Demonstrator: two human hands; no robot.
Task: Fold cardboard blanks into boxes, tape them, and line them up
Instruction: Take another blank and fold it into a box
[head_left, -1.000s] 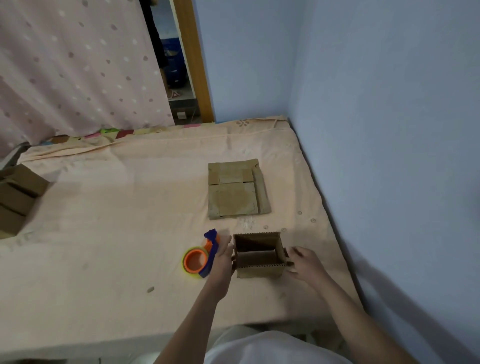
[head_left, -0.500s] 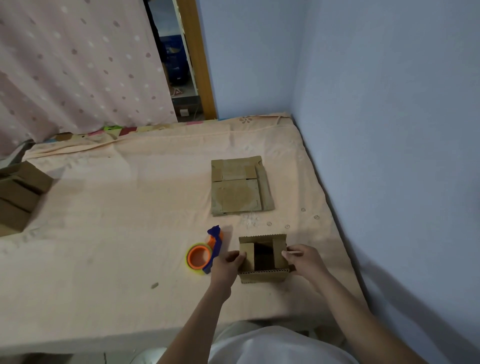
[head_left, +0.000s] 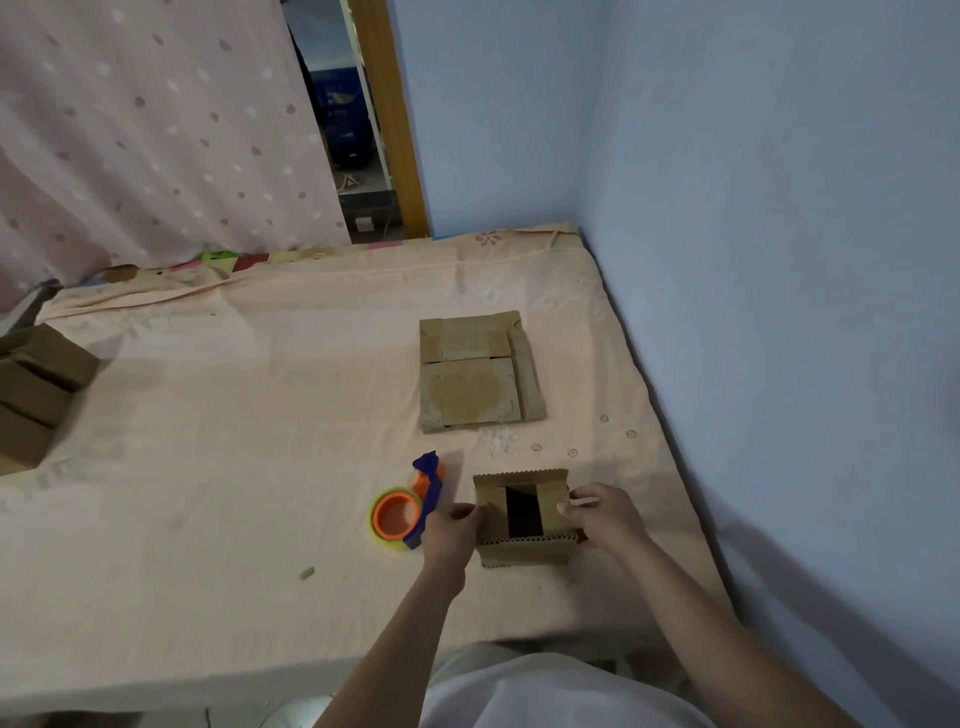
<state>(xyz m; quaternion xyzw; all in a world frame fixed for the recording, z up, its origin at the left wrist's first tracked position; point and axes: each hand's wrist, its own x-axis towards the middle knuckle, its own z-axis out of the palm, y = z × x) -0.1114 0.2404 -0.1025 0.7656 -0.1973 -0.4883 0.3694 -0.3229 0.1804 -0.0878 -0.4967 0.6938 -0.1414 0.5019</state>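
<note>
1. We see a half-folded cardboard box (head_left: 524, 519) standing lower right of centre on a bed (head_left: 234, 467) covered with a peach sheet, its top open and dark inside.
2. The left hand (head_left: 451, 530) pinches the box's left flap; the right hand (head_left: 602, 514) pinches the right flap, fingers curled on the cardboard.
3. Just left of the left hand lies an orange and blue tape dispenser (head_left: 408, 504).
4. A stack of flat cardboard blanks (head_left: 478, 371) lies above the box, near the frame's centre.
5. Finished boxes (head_left: 36, 395) sit in a line at the left edge.
6. Blue walls (head_left: 779, 208) fill the right; a dotted pink curtain (head_left: 145, 130) hangs upper left.
</note>
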